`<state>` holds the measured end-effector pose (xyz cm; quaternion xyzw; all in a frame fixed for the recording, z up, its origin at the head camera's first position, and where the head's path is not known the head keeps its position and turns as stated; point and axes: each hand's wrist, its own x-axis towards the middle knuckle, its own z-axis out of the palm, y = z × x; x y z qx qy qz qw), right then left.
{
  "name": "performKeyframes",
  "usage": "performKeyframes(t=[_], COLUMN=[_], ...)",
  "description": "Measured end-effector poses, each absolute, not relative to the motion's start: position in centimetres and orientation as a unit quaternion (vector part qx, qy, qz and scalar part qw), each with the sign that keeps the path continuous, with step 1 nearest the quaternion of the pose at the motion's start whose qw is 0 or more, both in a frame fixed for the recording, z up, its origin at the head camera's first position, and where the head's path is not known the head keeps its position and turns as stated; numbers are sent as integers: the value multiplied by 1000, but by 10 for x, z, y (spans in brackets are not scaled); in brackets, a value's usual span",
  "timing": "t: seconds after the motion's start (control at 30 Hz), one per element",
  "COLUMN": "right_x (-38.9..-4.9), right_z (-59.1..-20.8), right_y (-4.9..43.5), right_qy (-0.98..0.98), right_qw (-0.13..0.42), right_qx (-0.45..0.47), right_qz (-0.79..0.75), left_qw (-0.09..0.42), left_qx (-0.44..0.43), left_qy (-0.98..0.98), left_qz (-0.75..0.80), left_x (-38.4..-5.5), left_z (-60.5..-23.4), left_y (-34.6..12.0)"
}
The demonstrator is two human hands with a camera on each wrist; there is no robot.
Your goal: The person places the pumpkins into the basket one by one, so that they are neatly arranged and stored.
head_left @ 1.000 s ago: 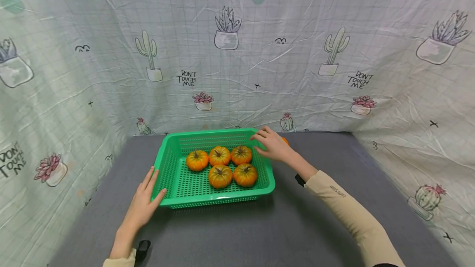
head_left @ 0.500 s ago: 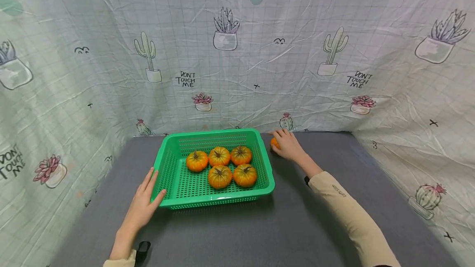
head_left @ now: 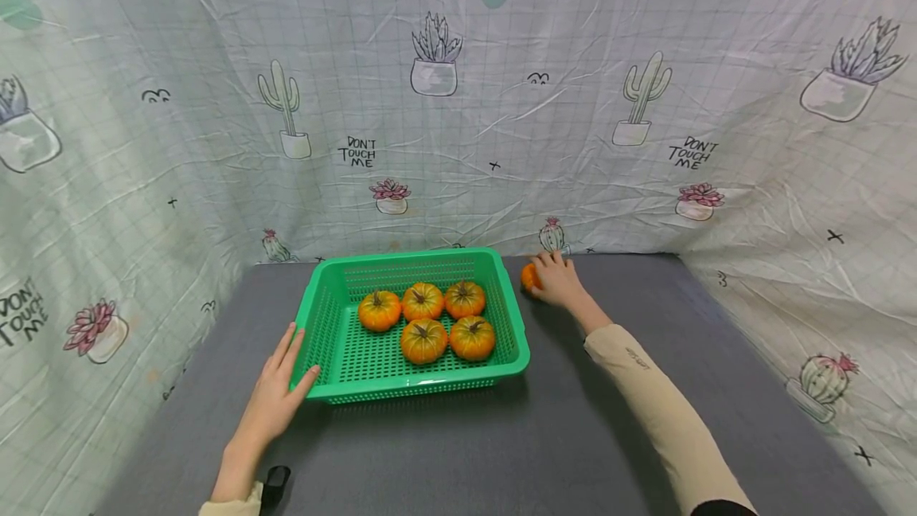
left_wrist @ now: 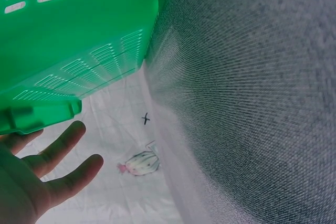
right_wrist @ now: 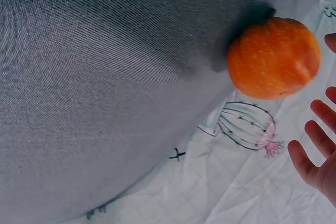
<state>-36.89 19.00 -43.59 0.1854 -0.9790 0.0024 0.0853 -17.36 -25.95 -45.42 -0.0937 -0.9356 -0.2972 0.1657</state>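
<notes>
A green plastic basket (head_left: 423,379) stands on the table in the head view. Inside it sit several small orange pumpkins (head_left: 423,341), grouped to the right and at the back. My left hand (head_left: 271,396) rests at the basket's left rim with its fingers extended; the left wrist view shows fingers (left_wrist: 73,179) spread beside the rim. Just past the basket's back right corner, another small pumpkin (right_wrist: 275,59) lies on its side, its stem end facing away from the fingers. My right hand (head_left: 560,281) is over and beside it, partly covering it in the head view. In the right wrist view, those fingers (right_wrist: 320,139) are spread, apart from the pumpkin.
The grey cloth-covered table (head_left: 430,460) extends around the basket. A pale curtain (head_left: 487,213) printed with cactus drawings hangs close behind the table and along both sides. The lone pumpkin is near the table's back edge.
My right hand has moved right, from above the basket's right rim to the lone pumpkin outside it. My left hand, the basket and the pumpkins in it have stayed put.
</notes>
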Motion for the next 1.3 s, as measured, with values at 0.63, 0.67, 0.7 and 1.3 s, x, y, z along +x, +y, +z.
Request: performKeyframes(t=[0.63, 0.67, 0.7, 1.3], right_x=[-384, -384, -384, -385], right_z=[-458, -458, -459, -465], right_y=[188, 189, 189, 207], right_qy=[-976, -976, -975, -975], right_qw=[65, 67, 71, 113], right_qx=[199, 199, 200, 181], right_qz=[-57, -61, -67, -67], left_qw=[164, 165, 165, 166], left_qx=[-90, -91, -91, -93], left_qy=[-938, -937, -937, -936], left_qz=[-293, -293, -293, -297], left_x=[-175, -175, -175, -175], left_z=[-456, -456, -456, -454], left_y=[-259, -259, -259, -259])
